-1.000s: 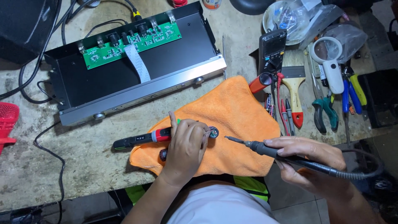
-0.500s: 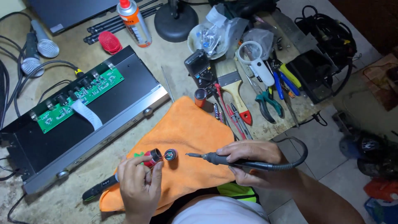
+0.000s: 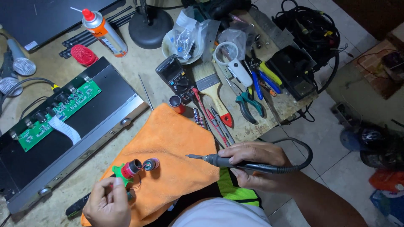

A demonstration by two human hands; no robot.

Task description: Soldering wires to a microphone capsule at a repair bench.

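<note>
My right hand grips a black soldering iron whose tip points left over an orange cloth. A cable loops from the iron to the right. My left hand sits at the cloth's near-left corner and holds a small green and red cylindrical part. A second small round piece, joined by thin wires, lies just right of it on the cloth. A black and red screwdriver lies under my left hand.
An open black chassis with a green circuit board lies left. Behind the cloth are a multimeter, a paintbrush, pliers, a magnifier, a spray can, a lamp base. Floor lies right.
The view has swung right and up the bench. My left hand has slid back toward the cloth's near-left corner with the small part. The iron stays pointed left.
</note>
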